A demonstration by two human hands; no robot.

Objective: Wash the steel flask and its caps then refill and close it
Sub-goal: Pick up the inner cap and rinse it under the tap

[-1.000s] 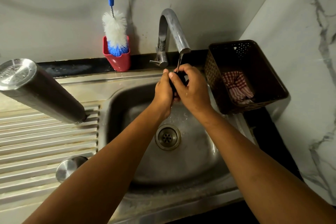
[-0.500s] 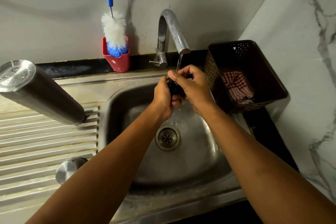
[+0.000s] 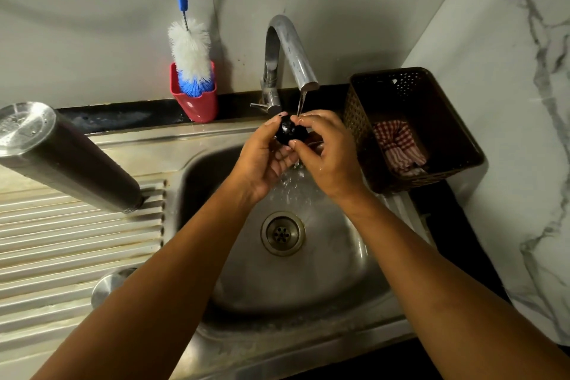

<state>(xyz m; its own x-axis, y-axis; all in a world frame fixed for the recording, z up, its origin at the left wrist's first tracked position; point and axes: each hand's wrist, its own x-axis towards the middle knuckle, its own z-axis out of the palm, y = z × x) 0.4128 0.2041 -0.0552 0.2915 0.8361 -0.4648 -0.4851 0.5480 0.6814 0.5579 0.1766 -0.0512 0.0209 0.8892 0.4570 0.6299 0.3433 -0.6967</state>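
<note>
Brush point(image 3: 190, 52) in red cup point(image 3: 197, 106); basket point(image 3: 445, 120) w/ cloth point(image 3: 398, 142).

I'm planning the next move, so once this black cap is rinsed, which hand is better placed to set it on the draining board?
Probably the left hand. It cups the black cap, and the draining board lies to its left. The right hand pinches the cap too, but would have to reach across.

Ribbed drainboard point(image 3: 61, 241), upturned flask point(image 3: 71, 160), steel cap point(image 3: 108, 285)
</note>
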